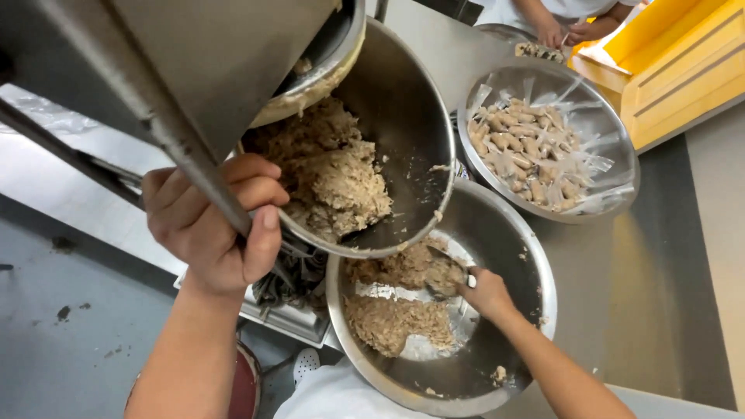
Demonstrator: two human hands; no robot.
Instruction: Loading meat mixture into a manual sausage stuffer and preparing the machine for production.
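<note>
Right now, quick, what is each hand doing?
Left hand: closed around the metal lever by the tilted bowl.
Right hand: closed on a spoon, in the lower bowl.

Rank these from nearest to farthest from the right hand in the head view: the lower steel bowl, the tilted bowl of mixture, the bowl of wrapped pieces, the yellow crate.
From the right hand:
1. Lower steel bowl, around the hand.
2. Tilted bowl of mixture, just above-left.
3. Bowl of wrapped pieces, upper right.
4. Yellow crate, top right corner.
</note>
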